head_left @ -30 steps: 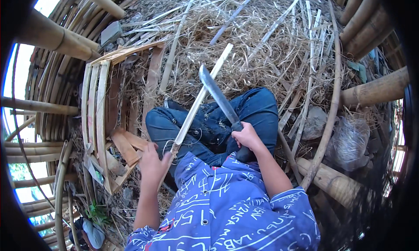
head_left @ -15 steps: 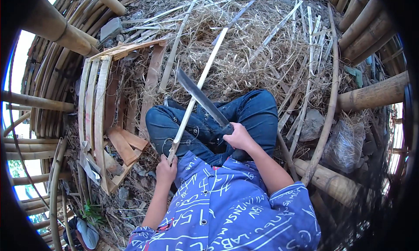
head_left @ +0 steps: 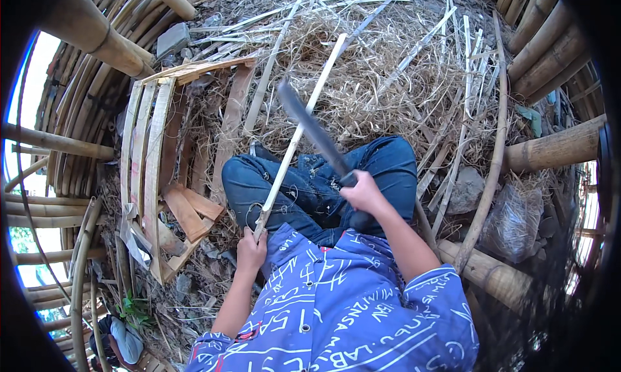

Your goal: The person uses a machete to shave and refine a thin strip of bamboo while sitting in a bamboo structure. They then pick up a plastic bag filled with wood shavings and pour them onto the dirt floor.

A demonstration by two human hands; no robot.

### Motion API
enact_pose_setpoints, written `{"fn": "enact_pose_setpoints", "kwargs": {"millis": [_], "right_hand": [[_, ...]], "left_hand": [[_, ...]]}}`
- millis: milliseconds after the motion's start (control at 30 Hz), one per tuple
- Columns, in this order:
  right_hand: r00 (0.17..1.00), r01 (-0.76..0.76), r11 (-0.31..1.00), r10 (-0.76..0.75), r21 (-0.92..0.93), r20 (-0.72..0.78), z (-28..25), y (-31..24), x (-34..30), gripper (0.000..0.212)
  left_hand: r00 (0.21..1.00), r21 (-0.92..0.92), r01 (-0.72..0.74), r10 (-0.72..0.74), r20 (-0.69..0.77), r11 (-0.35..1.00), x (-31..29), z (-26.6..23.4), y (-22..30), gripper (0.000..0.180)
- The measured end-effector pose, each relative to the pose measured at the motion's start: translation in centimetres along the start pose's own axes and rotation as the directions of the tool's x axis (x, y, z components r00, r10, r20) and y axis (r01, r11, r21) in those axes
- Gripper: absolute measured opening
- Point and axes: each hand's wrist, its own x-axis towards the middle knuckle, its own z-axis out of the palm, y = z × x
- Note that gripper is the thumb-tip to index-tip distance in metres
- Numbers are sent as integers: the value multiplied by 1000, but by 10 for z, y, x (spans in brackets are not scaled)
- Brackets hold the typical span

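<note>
Probably light and springy, the long pale bamboo strip point(head_left: 286, 165) suits the near-end grip of the left hand point(head_left: 250, 250); right of it, the right hand point(head_left: 363, 194) clamps a dark-handled grey machete point(head_left: 318, 138).

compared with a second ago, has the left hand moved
Yes. The left hand has shifted right, away from the slatted wooden crate, with a visible gap now between them.
</note>
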Motion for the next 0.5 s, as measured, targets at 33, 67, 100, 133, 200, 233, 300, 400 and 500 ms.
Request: {"fn": "enact_pose_setpoints", "kwargs": {"millis": [33, 67, 100, 133, 200, 233, 300, 400, 500], "right_hand": [[999, 46, 998, -45, -38, 18, 6, 4, -2, 26], [994, 114, 991, -113, -67, 8, 10, 20, 3, 26], [993, 118, 991, -118, -67, 7, 4, 19, 6, 26], [991, 130, 987, -132, -95, -12, -2, 16, 7, 28], [998, -55, 998, 55, -21, 0, -12, -9, 5, 31], [998, -56, 998, 57, -20, 4, -5, -10, 4, 31], [997, -82, 996, 81, 30, 7, 6, -10, 0, 31], [997, 68, 998, -67, -8, 44, 10, 2, 1, 21], [999, -8, 997, 4, 70, 49, -6, -7, 9, 18]], "left_hand": [[1000, -2, -3, 3, -2, 1000, -1, 1, -3, 41], [1000, 6, -13, 13, 10, 1000, -3, 2, -5, 41], [1000, 15, -21, 21, 19, 1000, -1, 1, -7, 42], [999, -5, -31, 31, 5, 999, -1, 1, -6, 41], [1000, -12, -21, 21, 0, 1000, -1, 3, -4, 41], [1000, -23, -14, 13, -1, 1000, -1, 4, -4, 40], [1000, -14, -17, 16, -14, 1000, 0, 5, -7, 39], [998, 0, -49, 49, -25, 999, -2, 6, -14, 39], [1000, -28, -18, 18, -9, 999, -1, 4, -3, 41]]}}
